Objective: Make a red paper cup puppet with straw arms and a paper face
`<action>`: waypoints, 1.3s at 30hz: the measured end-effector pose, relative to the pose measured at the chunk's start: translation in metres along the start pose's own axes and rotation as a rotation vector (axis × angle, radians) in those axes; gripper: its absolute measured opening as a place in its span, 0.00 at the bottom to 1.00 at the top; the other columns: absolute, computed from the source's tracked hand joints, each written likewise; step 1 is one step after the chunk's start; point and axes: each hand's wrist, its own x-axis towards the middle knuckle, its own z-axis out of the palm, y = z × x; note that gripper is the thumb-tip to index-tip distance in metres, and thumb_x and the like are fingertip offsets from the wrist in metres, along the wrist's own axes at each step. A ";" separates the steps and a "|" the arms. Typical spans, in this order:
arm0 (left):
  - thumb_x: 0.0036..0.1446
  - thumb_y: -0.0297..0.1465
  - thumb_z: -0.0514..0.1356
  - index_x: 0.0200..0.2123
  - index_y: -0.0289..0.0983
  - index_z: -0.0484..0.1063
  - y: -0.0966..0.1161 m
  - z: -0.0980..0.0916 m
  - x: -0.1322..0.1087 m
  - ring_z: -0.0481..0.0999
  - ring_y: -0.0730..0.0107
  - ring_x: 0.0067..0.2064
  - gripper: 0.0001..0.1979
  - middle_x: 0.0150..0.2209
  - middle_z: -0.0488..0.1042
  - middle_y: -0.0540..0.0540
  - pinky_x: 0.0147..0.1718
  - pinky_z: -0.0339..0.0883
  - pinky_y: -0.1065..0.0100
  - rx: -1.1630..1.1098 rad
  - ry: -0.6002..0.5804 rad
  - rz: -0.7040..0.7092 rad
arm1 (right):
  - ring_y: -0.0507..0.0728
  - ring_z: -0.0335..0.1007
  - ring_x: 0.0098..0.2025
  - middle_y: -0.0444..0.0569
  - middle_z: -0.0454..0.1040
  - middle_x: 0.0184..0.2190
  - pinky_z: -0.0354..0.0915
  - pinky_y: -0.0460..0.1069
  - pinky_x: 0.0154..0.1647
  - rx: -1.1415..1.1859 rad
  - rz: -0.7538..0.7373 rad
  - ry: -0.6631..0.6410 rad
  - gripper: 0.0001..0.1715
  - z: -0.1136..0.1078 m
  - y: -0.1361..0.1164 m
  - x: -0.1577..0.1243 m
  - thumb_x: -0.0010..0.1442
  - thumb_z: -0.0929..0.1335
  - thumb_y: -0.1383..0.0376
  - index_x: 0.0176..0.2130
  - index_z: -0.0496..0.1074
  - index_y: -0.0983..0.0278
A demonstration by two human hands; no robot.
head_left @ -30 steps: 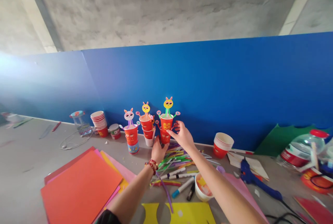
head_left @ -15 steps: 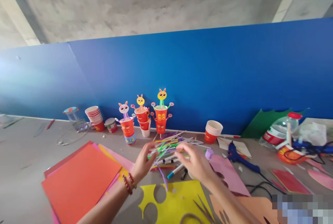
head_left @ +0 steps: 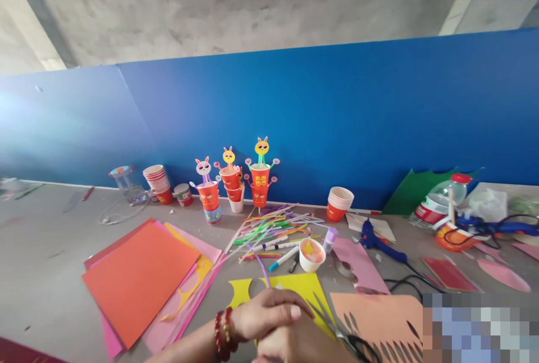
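Observation:
Low in the view, my left hand (head_left: 263,315), with red bead bracelets at its wrist, lies over my right hand (head_left: 290,343). The fingers of the left are wrapped on the back of the right, whose own fingers are mostly hidden underneath. Beneath and behind them is a cut yellow sheet (head_left: 295,282). Open scissors (head_left: 332,323) lie just right of my hands. Beyond are a pile of coloured sticks (head_left: 273,228), a white cup of scraps (head_left: 311,256) and a purple-capped glue stick (head_left: 330,239).
Red cup figures (head_left: 260,186) with animal faces stand near the blue wall. Orange paper (head_left: 141,278) is stacked at left. A blue glue gun (head_left: 381,248), stacked cups (head_left: 339,204) and a bottle (head_left: 440,205) are at right.
Both hands have come back from above the sticks toward the front edge and met, left over right. The white cup of scraps and more of the scissors now show.

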 end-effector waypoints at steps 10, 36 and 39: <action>0.59 0.53 0.58 0.44 0.33 0.77 -0.029 0.003 -0.028 0.77 0.68 0.29 0.28 0.35 0.79 0.41 0.34 0.71 0.66 -0.188 0.275 -0.134 | 0.64 0.77 0.46 0.52 0.82 0.43 0.71 0.56 0.48 -0.196 -0.017 0.188 0.13 -0.054 -0.017 -0.011 0.66 0.66 0.60 0.47 0.79 0.54; 0.61 0.44 0.61 0.47 0.36 0.80 0.000 0.006 -0.047 0.80 0.56 0.45 0.20 0.42 0.82 0.42 0.48 0.72 0.60 0.049 -0.155 -0.053 | 0.65 0.61 0.66 0.50 0.65 0.65 0.64 0.61 0.61 0.783 0.270 0.135 0.30 0.017 -0.052 -0.059 0.64 0.69 0.50 0.62 0.67 0.51; 0.64 0.44 0.57 0.54 0.42 0.75 -0.004 -0.023 -0.056 0.75 0.51 0.56 0.21 0.55 0.76 0.41 0.54 0.69 0.55 0.273 0.289 0.023 | 0.67 0.70 0.58 0.53 0.62 0.67 0.73 0.60 0.51 0.744 0.327 0.204 0.29 0.002 -0.040 -0.074 0.65 0.67 0.49 0.62 0.67 0.52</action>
